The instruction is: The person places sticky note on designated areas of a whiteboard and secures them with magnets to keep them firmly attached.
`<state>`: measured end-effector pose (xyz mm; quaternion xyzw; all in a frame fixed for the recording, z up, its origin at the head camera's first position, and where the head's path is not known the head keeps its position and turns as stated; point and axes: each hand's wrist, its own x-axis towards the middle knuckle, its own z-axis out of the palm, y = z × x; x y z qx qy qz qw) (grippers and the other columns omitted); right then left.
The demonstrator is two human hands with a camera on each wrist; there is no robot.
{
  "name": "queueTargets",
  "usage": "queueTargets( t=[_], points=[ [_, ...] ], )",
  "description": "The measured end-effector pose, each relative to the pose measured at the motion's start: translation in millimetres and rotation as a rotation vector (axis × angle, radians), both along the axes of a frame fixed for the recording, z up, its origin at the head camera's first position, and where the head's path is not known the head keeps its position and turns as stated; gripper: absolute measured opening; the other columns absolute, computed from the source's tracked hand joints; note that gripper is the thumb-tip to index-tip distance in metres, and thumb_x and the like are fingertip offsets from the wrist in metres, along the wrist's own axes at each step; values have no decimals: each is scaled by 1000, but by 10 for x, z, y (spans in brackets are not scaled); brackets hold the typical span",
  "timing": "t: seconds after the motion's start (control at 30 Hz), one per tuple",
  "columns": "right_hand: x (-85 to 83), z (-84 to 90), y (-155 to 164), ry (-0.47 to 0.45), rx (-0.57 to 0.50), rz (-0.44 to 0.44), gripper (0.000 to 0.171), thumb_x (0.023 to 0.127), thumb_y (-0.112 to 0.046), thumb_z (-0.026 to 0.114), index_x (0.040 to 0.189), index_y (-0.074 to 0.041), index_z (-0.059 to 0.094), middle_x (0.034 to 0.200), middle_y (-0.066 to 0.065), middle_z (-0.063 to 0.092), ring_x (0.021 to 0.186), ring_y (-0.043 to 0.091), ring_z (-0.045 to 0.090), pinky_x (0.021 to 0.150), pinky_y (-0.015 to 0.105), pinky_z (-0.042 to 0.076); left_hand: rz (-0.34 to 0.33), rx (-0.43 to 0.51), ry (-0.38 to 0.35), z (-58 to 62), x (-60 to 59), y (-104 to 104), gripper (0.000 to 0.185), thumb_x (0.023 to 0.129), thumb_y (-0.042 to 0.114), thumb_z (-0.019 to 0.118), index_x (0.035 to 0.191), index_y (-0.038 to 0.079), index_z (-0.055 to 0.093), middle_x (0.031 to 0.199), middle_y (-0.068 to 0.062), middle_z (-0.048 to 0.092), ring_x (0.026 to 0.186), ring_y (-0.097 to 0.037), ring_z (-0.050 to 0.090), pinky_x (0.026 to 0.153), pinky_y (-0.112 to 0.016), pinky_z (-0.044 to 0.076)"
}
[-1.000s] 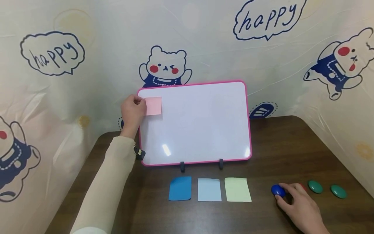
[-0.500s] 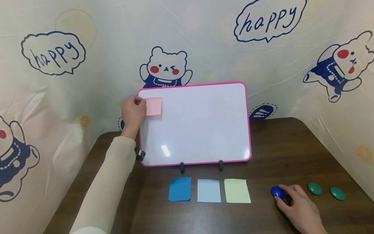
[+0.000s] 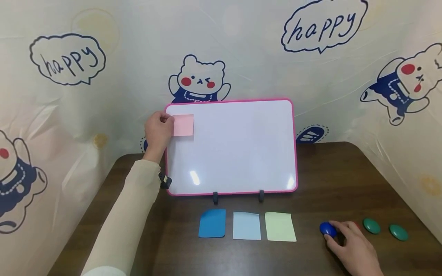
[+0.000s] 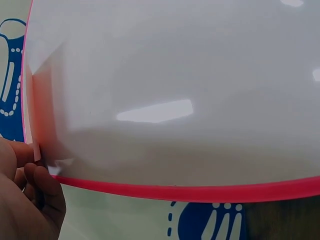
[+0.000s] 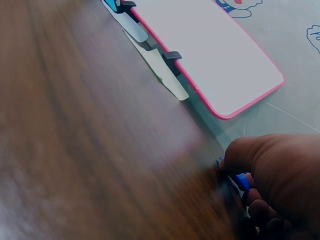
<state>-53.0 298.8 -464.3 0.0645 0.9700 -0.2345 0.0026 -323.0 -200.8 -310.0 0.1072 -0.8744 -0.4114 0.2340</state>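
Note:
At the upper left of a pink-framed whiteboard (image 3: 235, 153), my left hand (image 3: 159, 132) pinches a pink sticky note (image 3: 183, 125) by its left edge. In the left wrist view the note (image 4: 44, 107) is seen nearly edge-on, between thumb and fingers at the board's corner. On the table at the right, my right hand (image 3: 357, 247) holds a round blue magnet (image 3: 327, 229) between thumb and fingers. The right wrist view shows only bits of the blue magnet (image 5: 243, 181) behind the fingers. A red magnet (image 3: 357, 225) lies mostly hidden behind that hand.
Two green magnets (image 3: 371, 226) (image 3: 398, 232) lie right of the right hand. In front of the board are a dark blue note (image 3: 212, 223), a light blue note (image 3: 246, 226) and a light green note (image 3: 280, 227). Black feet (image 3: 261, 196) hold the board upright. A patterned curtain (image 3: 138, 50) hangs behind.
Both hands keep their hold and place. Only the head view has shifted slightly, so the scene sits a little differently in the frame.

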Motion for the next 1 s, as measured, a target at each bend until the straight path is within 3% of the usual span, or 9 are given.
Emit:
queueTargets(
  t=[0.37, 0.7, 1.0],
  points=[
    [0, -5, -14, -13, -5, -6, 54, 90, -37, 74, 128, -1, 65, 109, 9, 57, 84, 21, 54, 64, 34, 43, -1, -3, 8, 0, -9, -50, 27, 103, 26, 54, 117, 5, 64, 107, -11, 61, 93, -27, 56, 79, -37, 51],
    [17, -33, -14, 7, 8, -1, 54, 89, -39, 75, 127, -1, 66, 112, 14, 59, 93, 30, 61, 69, 49, 51, -41, -55, 41, -54, -37, -77, 30, 104, 29, 54, 122, 7, 62, 113, -11, 61, 95, -27, 56, 86, -39, 54],
    [12, -23, -19, 4, 6, 0, 56, 89, -39, 75, 127, 0, 65, 111, 14, 59, 90, 28, 60, 65, 41, 49, -76, -130, 99, -89, -20, -112, 26, 104, 28, 53, 118, 8, 62, 115, -10, 59, 97, -26, 55, 90, -42, 53]
  ],
)
